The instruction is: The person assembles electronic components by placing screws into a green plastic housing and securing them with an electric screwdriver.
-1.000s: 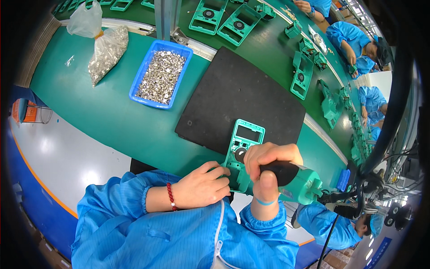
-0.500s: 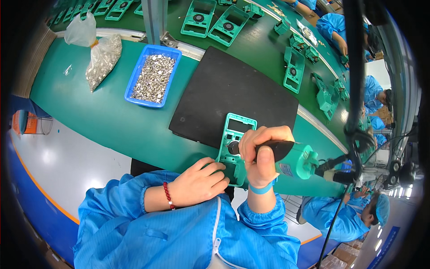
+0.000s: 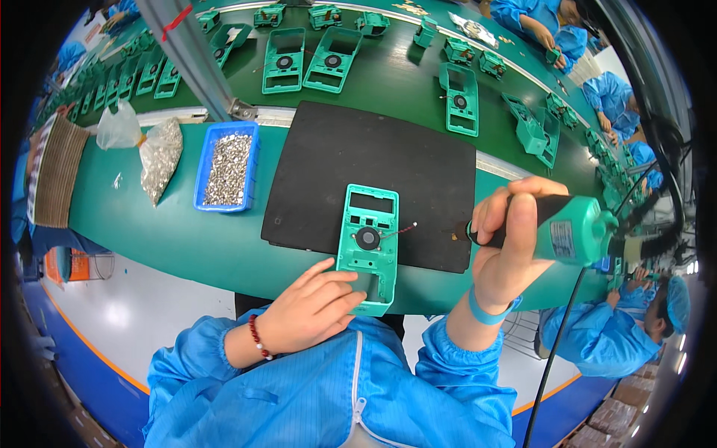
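A green plastic housing [image 3: 382, 257] with a small black round speaker-like part [image 3: 367, 238] and a thin red wire lies face up, partly on the black mat. My left hand [image 3: 310, 306] grips its lower left edge, fingers bent over the rim and thumb hidden. To the right, my right hand [image 3: 511, 231] is wrapped round a green and black electric screwdriver [image 3: 571, 231], held in the air apart from the housing. Its tip points left; the bit is hard to make out.
The black mat [image 3: 373, 149] covers the bench middle. Left of it stand a blue tray [image 3: 200, 175] of small metal screws and a tied clear bag [image 3: 160, 160]. Green housings [image 3: 284, 63] lie on the conveyor [image 3: 396, 89] beyond. A metal post [image 3: 187, 56] rises there; co-workers sit at right.
My right hand has lifted the screwdriver off the housing and moved it right, uncovering the round part and wire. The view has shifted too. My left hand stays at the housing's edge.
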Demonstrator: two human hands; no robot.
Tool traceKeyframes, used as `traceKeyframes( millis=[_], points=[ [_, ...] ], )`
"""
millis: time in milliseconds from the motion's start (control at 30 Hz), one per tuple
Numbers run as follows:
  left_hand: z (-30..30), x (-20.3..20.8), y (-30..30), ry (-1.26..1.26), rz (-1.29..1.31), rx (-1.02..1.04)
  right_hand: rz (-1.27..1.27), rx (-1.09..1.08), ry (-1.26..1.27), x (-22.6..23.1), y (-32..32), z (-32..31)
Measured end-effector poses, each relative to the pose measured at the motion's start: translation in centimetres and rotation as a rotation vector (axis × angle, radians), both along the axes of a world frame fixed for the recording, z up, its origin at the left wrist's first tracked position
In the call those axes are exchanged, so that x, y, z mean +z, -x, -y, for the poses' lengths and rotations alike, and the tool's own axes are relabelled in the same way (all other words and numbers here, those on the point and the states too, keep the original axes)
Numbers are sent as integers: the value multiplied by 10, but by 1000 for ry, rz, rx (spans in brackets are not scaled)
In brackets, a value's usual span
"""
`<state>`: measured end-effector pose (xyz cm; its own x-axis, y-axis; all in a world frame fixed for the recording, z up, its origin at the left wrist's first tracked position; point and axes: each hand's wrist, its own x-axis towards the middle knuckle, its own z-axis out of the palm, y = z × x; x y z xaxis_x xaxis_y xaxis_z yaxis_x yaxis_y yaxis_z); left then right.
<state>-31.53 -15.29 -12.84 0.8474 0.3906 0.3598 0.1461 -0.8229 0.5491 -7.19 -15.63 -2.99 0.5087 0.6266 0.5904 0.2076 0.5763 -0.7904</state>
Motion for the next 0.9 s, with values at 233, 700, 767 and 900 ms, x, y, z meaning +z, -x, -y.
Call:
traceKeyframes(
  millis=[233,700,767,900],
  points=[
    [-20,58,-4,271,127,64,-116,-35,116,11,-21,4],
    [-25,77,0,341,147,86,321,-129,61,-13,-29,2],
    [-25,80,-1,367,155,95,320,-110,41,-13,-28,1],
    [-36,111,-2,383,149,87,-69,-112,172,11,-19,7]
  ],
)
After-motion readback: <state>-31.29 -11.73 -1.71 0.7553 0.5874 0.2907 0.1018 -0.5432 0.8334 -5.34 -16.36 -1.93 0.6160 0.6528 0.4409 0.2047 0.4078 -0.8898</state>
